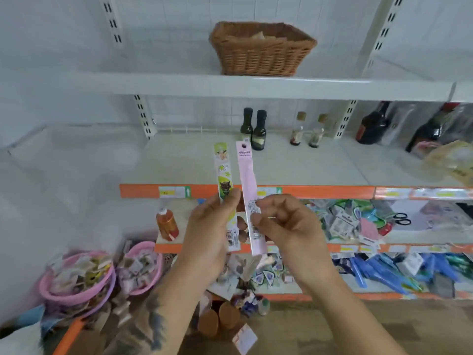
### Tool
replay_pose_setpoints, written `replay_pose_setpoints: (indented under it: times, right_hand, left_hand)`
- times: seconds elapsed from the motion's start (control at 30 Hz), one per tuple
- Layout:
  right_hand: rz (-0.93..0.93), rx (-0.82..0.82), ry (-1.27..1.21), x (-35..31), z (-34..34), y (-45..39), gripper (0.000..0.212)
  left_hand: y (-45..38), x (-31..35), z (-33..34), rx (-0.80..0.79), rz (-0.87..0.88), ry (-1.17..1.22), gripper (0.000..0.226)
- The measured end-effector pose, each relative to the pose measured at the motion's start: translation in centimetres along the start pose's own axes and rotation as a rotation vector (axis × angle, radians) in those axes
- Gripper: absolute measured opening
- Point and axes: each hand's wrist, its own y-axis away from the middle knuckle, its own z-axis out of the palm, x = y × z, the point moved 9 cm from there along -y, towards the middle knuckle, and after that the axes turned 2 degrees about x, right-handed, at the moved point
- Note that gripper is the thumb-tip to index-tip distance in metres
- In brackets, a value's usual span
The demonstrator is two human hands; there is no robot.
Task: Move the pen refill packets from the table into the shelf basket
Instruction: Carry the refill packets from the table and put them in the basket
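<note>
Left hand (210, 226): pinched green packet (225, 185), upright.
Right hand (284, 221): pinched pink packet (247, 185), upright, just beside the green.
Basket (261, 51): stood on top shelf (230, 85), above both packets.

Two packets are held upright side by side in front of the shelves, one packet (225, 190) in the left hand (210, 231), the other packet (247, 190) in the right hand (284, 226). A basket (261, 51) is parked on the top shelf (179, 85) above them, bottles (253, 129) on the shelf below.
</note>
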Motion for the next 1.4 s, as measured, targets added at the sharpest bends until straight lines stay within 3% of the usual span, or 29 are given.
replay_pose_setpoints:
  times: [0.13, 0.3, 0.4, 0.53, 0.73, 0.83, 0.93, 1.07, 1.2, 1.3, 1.4]
  right_hand:
    - [-0.039, -0.073, -0.082, -2.6, -0.5, -4.7, 0.014]
    - [-0.063, -0.134, -0.128, -4.8, 0.5, -8.2, 0.015]
    - [-0.151, -0.159, -0.054, -6.4, 1.7, -9.2, 0.022]
    - [-0.211, -0.146, 0.050, -8.7, 2.4, -11.0, 0.011]
    - [-0.420, -0.121, 0.265, -16.5, 3.5, -14.4, 0.015]
    - [-0.427, -0.089, 0.297, -21.4, 3.4, -17.5, 0.010]
    - [-0.345, -0.055, 0.319, -25.6, 3.6, -21.7, 0.027]
    - [-0.201, -0.005, 0.579, -26.0, 4.3, -28.3, 0.010]
    - [-0.034, -0.038, 0.887, -21.9, 5.5, -32.9, 0.017]
    - [-0.056, -0.019, 1.176, -20.3, 6.0, -34.7, 0.017]
    - [-0.119, 0.040, 1.314, -20.1, 6.1, -35.5, 0.017]
  left_hand:
    - [-2.5, 3.0, 4.1, -0.081, 0.083, -0.017, 0.016]
    - [-4.7, 6.5, 5.8, -0.062, 0.195, -0.084, 0.020]
    - [-5.3, 8.8, 6.3, -0.067, 0.248, -0.117, 0.016]
    - [-6.4, 12.3, 7.0, -0.101, 0.317, -0.194, 0.011]
    - [-7.9, 18.1, 8.5, -0.121, 0.442, -0.282, 0.024]
    - [-9.2, 20.3, 8.5, -0.104, 0.409, -0.263, 0.026]
    - [-10.1, 21.7, 8.4, -0.099, 0.396, -0.257, 0.029]
    - [-10.7, 21.4, 7.7, -0.113, 0.326, -0.246, 0.030]
    - [-10.6, 20.3, 6.8, -0.126, 0.269, -0.230, 0.031]
    - [-10.5, 19.6, 6.1, -0.117, 0.236, -0.236, 0.031]
    - [-10.5, 19.2, 5.4, -0.084, 0.234, -0.255, 0.031]
